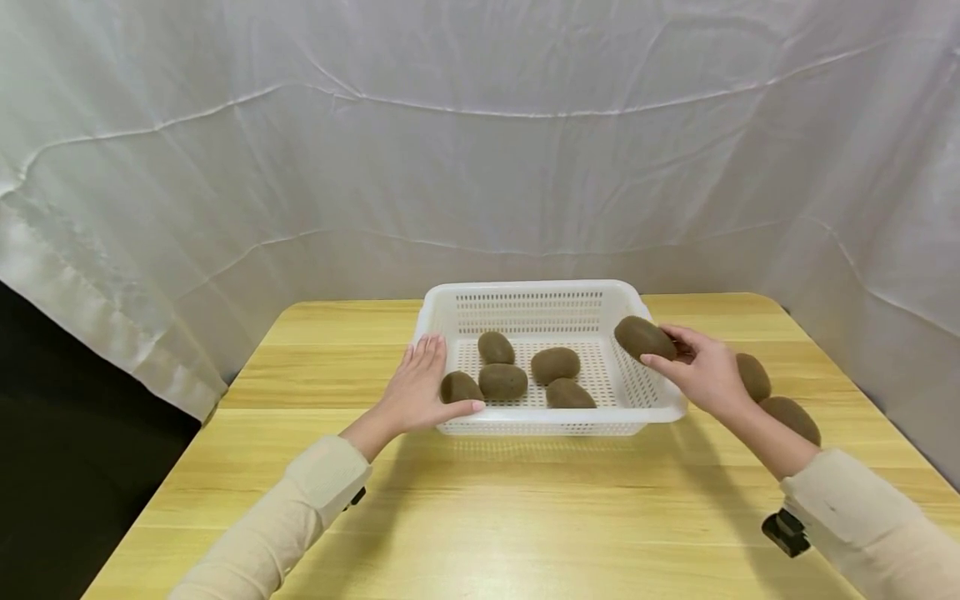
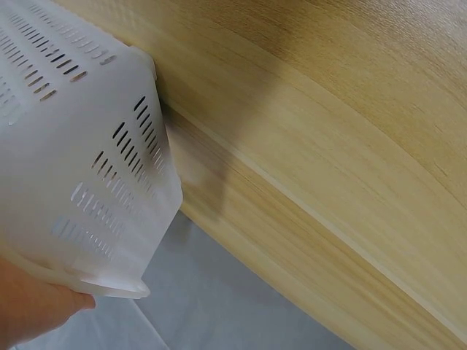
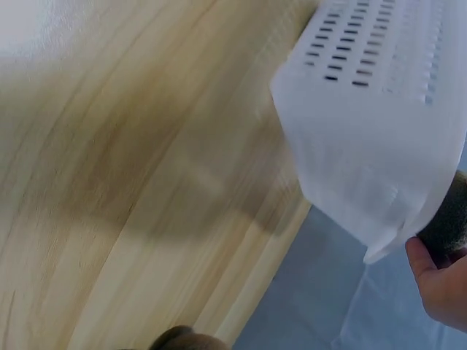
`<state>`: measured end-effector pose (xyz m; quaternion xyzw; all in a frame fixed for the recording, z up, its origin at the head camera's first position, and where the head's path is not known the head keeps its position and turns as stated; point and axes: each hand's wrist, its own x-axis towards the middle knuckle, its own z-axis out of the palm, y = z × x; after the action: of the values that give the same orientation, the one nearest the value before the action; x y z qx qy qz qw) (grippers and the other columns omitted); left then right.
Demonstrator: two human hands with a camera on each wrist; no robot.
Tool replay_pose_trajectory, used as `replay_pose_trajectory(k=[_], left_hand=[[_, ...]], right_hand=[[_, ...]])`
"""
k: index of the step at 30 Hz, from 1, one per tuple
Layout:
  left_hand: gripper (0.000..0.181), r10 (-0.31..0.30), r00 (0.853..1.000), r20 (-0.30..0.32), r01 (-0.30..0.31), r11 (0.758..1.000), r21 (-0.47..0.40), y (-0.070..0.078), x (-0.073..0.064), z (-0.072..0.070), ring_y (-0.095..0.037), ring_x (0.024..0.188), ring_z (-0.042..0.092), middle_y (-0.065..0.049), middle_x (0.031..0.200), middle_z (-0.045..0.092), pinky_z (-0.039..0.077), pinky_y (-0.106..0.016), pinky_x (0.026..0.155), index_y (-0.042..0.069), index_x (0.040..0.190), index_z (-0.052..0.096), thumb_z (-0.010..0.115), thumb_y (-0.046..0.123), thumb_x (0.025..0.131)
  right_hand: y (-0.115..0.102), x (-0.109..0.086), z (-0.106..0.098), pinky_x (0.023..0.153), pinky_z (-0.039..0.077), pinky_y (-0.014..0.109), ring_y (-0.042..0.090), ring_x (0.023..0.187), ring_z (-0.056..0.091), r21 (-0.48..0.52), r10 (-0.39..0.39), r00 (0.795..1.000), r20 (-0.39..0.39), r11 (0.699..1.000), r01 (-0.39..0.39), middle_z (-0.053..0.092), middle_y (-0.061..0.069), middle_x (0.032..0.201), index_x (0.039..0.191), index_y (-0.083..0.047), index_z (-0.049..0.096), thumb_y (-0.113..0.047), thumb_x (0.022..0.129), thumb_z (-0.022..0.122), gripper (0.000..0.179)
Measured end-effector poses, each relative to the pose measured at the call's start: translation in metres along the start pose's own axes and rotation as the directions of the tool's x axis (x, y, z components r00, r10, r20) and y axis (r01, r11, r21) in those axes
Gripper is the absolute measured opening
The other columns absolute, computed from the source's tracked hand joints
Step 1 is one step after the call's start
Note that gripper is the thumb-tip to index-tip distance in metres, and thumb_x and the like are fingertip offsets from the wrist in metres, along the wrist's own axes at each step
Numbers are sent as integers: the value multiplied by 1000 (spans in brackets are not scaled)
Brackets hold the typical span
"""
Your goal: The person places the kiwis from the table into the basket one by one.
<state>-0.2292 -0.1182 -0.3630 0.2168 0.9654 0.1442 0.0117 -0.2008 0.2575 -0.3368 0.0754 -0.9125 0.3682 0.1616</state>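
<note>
A white perforated plastic basket (image 1: 540,287) stands on the table, with several brown kiwifruit (image 1: 503,382) on its bottom. My left hand (image 1: 416,390) rests on the basket's left rim, fingers extended along it and thumb lying over the front corner. Between thumb and fingers, my right hand (image 1: 708,371) holds another kiwifruit (image 1: 643,337) over the basket's right rim. The right wrist view shows this kiwifruit (image 3: 451,219) partly hidden behind the basket wall, with fuzzy dark skin. Two more kiwifruit (image 1: 791,418) lie on the table to the right, partly behind the right forearm.
The light wood table (image 1: 525,517) extends in front of the basket and to both sides. A pale curtain (image 1: 480,183) hangs behind the table's back edge and down both sides. At the lower left is a dark area (image 1: 67,450) past the table edge.
</note>
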Motion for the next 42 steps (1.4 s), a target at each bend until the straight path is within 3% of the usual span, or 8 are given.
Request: replay_pose_trajectory(k=[3,5,9,13,21,28,35,42], left_hand=[[110,4,1000,-4,-4,1000,2,0,0,0,-34,144,1,-22,154,5,1,-46,118,-7,145,7,53,68,79],[110,5,1000,-3,-5,1000,2,0,0,0,-34,144,1,-22,154,5,1,-46,118,-7,145,7,53,68,79],[110,7,1000,-1,-7,1000,0,0,0,0,-34,144,1,-22,154,5,1,-46,118,-7,146,7,53,68,79],[110,6,1000,-5,-6,1000,0,0,-1,0,-35,144,2,-23,154,6,1,-46,118,-7,145,7,53,68,78],[111,4,1000,-4,-3,1000,4,-1,-1,1,-34,144,1,-22,154,5,1,-46,118,-7,145,6,52,69,78],[110,2,1000,-5,-2,1000,7,-1,0,1,-34,144,1,-23,154,5,1,-46,118,-6,145,6,52,68,79],[110,2,1000,-4,-2,1000,11,0,0,0,-34,144,2,-23,154,6,1,-46,118,-7,145,7,53,68,79],[110,-1,1000,3,1,1000,11,1,-1,0,-34,144,2,-23,154,5,1,-46,118,-7,145,6,53,68,79]], right_hand=[[-3,0,6,63,43,2,25,88,66,-4,-17,999,32,1000,17,60,30,115,122,7,56,-23,82,71,52],[-4,1,10,64,44,3,36,93,65,-10,-24,998,59,1000,25,60,31,114,122,8,55,-21,82,71,52],[-7,6,17,69,54,20,37,93,65,-48,-40,991,129,998,47,62,30,112,121,10,56,-20,81,72,52],[-11,13,25,72,54,38,32,89,65,-110,-80,975,205,988,105,64,27,109,117,9,59,-20,79,73,49],[-12,22,41,61,46,29,18,71,57,-168,-170,945,279,960,223,68,19,92,102,9,64,-15,75,75,38],[-10,22,45,74,52,43,34,90,63,-223,-160,923,351,943,248,65,27,102,108,14,61,-13,77,73,43],[-11,20,45,77,52,46,36,91,62,-228,-144,927,346,946,232,65,28,104,108,13,61,-14,80,70,40],[-11,17,40,78,52,49,39,91,63,-169,-198,949,245,955,243,65,28,105,106,12,63,-9,82,67,31]])
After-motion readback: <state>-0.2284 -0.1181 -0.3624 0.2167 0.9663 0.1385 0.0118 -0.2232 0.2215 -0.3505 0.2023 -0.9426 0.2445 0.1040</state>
